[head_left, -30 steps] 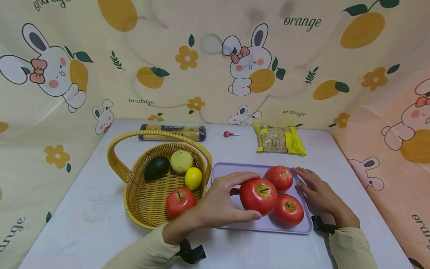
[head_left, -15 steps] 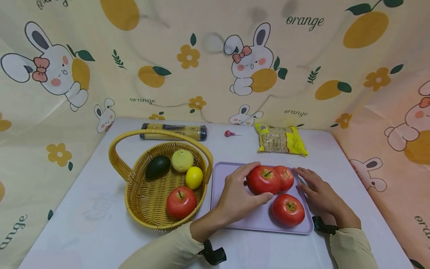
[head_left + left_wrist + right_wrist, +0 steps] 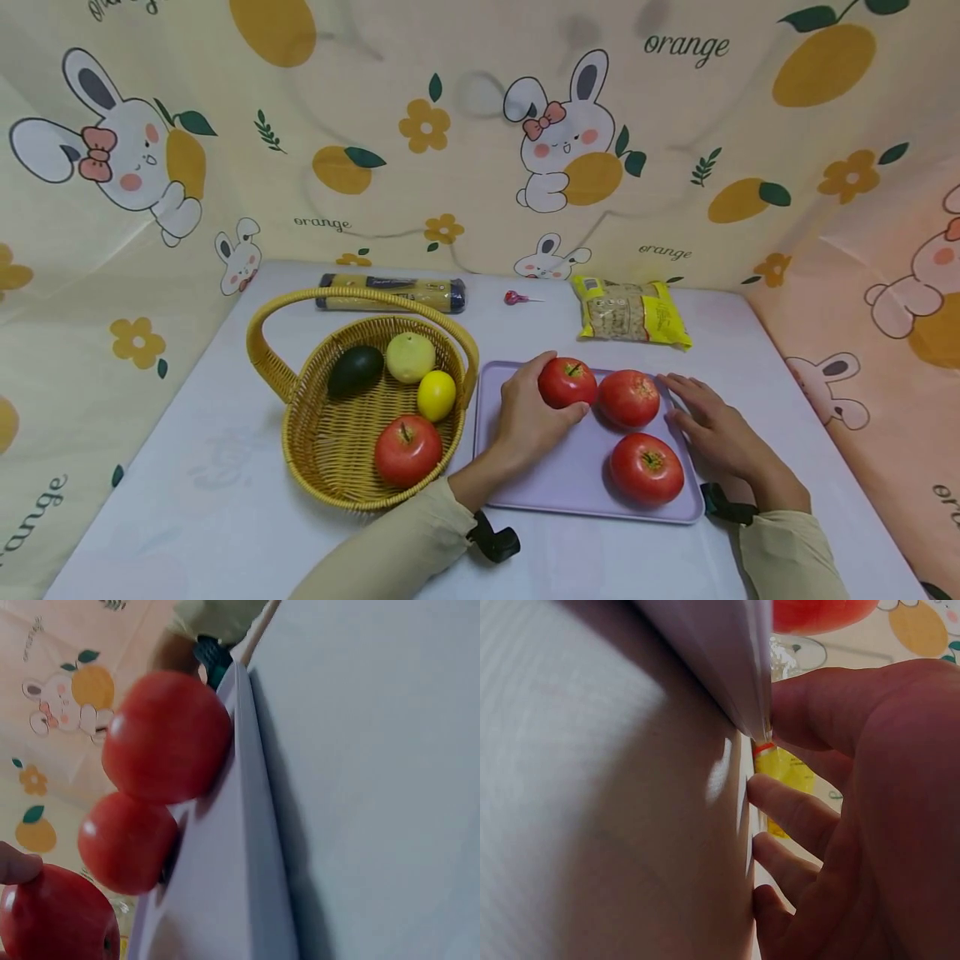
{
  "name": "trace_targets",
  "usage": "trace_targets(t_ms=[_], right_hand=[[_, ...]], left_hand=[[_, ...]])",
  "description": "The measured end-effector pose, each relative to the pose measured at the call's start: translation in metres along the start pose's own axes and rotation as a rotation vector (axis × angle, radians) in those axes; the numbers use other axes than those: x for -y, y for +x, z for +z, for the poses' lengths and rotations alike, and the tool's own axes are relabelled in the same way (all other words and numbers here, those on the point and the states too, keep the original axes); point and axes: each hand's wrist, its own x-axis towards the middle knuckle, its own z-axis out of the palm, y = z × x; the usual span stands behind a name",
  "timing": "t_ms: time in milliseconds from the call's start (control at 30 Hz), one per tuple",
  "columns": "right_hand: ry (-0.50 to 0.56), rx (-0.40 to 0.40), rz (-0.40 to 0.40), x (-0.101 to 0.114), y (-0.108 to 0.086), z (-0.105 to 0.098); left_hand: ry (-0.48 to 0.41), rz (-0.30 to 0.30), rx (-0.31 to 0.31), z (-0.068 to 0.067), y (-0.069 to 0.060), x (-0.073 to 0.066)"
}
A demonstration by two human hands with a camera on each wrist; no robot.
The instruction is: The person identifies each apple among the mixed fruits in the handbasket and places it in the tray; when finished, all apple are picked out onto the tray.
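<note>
One red apple (image 3: pixel 567 383) in the left hand's (image 3: pixel 527 423) grip, loose right hand (image 3: pixel 716 427) at the tray (image 3: pixel 551 475).

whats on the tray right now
Loose on the tray are a front apple and a back apple. The left hand grips a third apple over it; whether that one touches down is unclear. The surface beneath the hand and apples is covered.

The head view faces forward and down across the tabletop (image 3: pixel 232 400), while both wrist views, low, close and rolled sideways, share the lilac tray (image 3: pixel 555 475), the left facing rightward.
</note>
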Motion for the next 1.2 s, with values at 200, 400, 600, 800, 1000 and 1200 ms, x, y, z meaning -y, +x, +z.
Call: trace_targets(t_ms=[200,400,600,800,1000,1200], right_hand=[[0.0,0.0,-0.006,0.0,0.001,0.0],[0.002,0.001,-0.006,0.0,0.001,0.0],[-0.002,-0.002,-0.013,-0.001,0.001,0.0],[0.005,0.002,0.0,0.0,0.0,0.001],[0.003,0.008,0.012,0.0,0.0,0.001],[0.009,0.002,0.011,0.001,0.0,0.001]], left_hand=[[0.018,-0.044,0.014,0.007,0.01,0.012],[0.015,-0.046,0.036,0.011,0.014,0.016],[0.053,-0.031,0.073,0.009,0.014,0.016],[0.103,-0.007,0.107,0.008,0.013,0.017],[0.152,0.048,0.127,0.004,0.008,0.018],[0.164,0.071,0.119,-0.004,0.002,0.011]])
